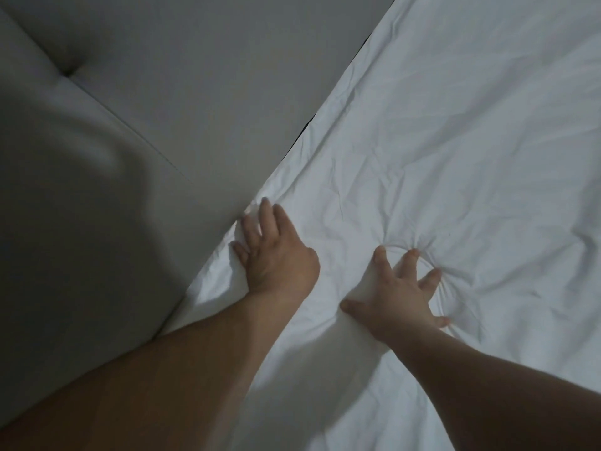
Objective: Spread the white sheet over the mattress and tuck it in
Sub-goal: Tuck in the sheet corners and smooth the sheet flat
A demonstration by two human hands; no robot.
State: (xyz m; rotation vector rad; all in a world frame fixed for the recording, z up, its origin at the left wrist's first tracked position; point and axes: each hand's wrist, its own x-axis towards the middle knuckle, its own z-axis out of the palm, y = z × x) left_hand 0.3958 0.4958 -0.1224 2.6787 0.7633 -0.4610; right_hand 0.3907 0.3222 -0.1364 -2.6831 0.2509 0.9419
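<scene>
I see the white sheet [455, 141] covering the bed beside a padded grey headboard [162, 76]. My left hand [276, 252] presses its straight fingers into the sheet's edge at the headboard. My right hand [400, 294] lies splayed, pushing the cloth into wrinkles.

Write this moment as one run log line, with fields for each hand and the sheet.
left hand: pushing sheet edge down beside grey headboard | right hand: fingers spread, pressing on sheet | white sheet: spread, wrinkled
</scene>
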